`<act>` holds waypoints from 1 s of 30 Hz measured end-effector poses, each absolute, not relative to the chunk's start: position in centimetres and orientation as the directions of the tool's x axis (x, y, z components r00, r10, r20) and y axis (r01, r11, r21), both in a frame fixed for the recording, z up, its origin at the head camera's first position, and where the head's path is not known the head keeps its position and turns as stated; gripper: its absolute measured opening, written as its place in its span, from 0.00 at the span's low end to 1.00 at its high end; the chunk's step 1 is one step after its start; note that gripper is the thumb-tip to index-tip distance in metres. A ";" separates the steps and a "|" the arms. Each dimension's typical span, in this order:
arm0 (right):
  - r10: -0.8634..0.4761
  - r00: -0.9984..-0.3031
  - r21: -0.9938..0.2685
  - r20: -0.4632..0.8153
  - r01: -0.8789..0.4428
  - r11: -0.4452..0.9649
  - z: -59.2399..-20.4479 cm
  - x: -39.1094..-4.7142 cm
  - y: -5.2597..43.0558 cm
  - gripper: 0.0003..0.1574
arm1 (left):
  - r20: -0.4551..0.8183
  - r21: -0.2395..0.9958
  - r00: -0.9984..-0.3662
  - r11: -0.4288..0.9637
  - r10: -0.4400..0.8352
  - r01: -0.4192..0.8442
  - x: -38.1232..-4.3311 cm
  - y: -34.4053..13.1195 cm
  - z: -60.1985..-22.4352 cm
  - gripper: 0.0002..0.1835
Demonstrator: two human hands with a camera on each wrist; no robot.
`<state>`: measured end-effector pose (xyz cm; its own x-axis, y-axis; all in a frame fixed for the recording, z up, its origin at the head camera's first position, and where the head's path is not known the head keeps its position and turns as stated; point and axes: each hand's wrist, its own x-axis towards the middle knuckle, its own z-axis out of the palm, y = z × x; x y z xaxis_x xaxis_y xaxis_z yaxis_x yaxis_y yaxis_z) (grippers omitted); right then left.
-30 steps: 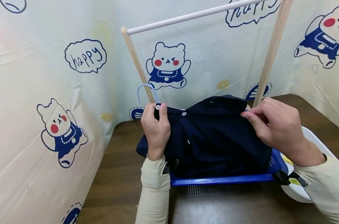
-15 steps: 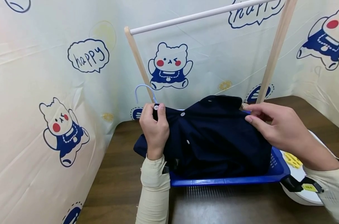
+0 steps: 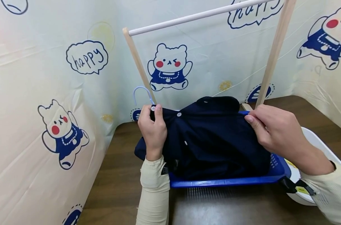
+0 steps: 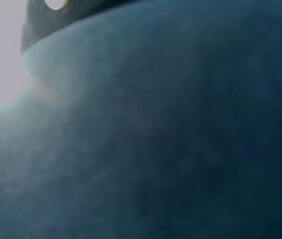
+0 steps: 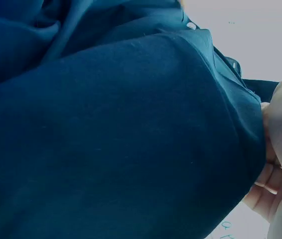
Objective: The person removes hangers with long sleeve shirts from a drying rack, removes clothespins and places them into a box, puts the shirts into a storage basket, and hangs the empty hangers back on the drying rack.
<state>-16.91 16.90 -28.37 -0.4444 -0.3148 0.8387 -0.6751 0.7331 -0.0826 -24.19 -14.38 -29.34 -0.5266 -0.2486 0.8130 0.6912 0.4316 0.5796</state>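
A dark navy shirt [image 3: 215, 140] with white buttons is spread between my hands in the head view. My left hand [image 3: 153, 131] pinches its upper left edge beside a button. Just behind that hand rises the pale blue hook of a hanger [image 3: 142, 88]; the rest of the hanger is hidden. My right hand [image 3: 280, 134] pinches the shirt's upper right edge between thumb and fingers. Navy cloth fills most of the left wrist view, with one button at the top. In the right wrist view, the fingers [image 5: 270, 181] are partly behind the cloth's edge.
Under the shirt a blue plastic basket [image 3: 229, 182] stands on the brown wooden table [image 3: 122, 193]. A white tub [image 3: 302, 197] sits at the right, partly behind my forearm. Behind the basket stands a wooden rack with a white rail [image 3: 201, 16], before a printed cloth backdrop.
My right hand loosened its fingers at the shirt's right edge and now pinches it again. The left hand and the shirt's collar part have shifted slightly left.
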 end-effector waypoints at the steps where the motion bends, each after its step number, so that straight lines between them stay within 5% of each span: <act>1: -0.313 -0.445 -0.089 0.839 -0.679 0.729 -28.4 -16.8 16.9 0.33 | 0.804 0.591 -0.539 0.427 -0.251 0.684 -24.3 -14.4 -29.4 0.16; 8: -0.277 -0.457 -0.137 0.845 -0.686 0.714 -29.1 -16.2 16.9 0.22 | 0.786 0.614 -0.565 0.419 -0.249 0.669 -24.2 -14.3 -29.4 0.14; 15: -0.232 -0.379 -0.103 0.896 -0.684 0.722 -29.0 -16.6 16.0 0.20 | 0.787 0.615 -0.556 0.416 -0.268 0.669 -23.6 -14.4 -28.9 0.13; 18: -0.168 -0.358 -0.127 0.918 -0.669 0.732 -28.7 -17.0 15.8 0.21 | 0.757 0.647 -0.615 0.386 -0.223 0.657 -23.1 -14.9 -28.4 0.14; 24: -0.020 -0.433 -0.280 0.901 -0.616 0.737 -28.0 -17.7 16.3 0.16 | 0.583 0.786 -0.812 0.271 -0.028 0.555 -22.2 -15.7 -27.6 0.08; 30: 0.074 -0.456 -0.375 0.887 -0.616 0.693 -28.1 -18.5 16.4 0.12 | 0.488 0.845 -0.862 0.175 0.135 0.505 -22.0 -16.4 -27.5 0.10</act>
<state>-18.46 16.42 -28.08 -0.4564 0.0740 0.8867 -0.6156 0.6932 -0.3748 -22.04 -16.40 -27.49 -0.8625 0.1350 0.4878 0.5053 0.1755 0.8449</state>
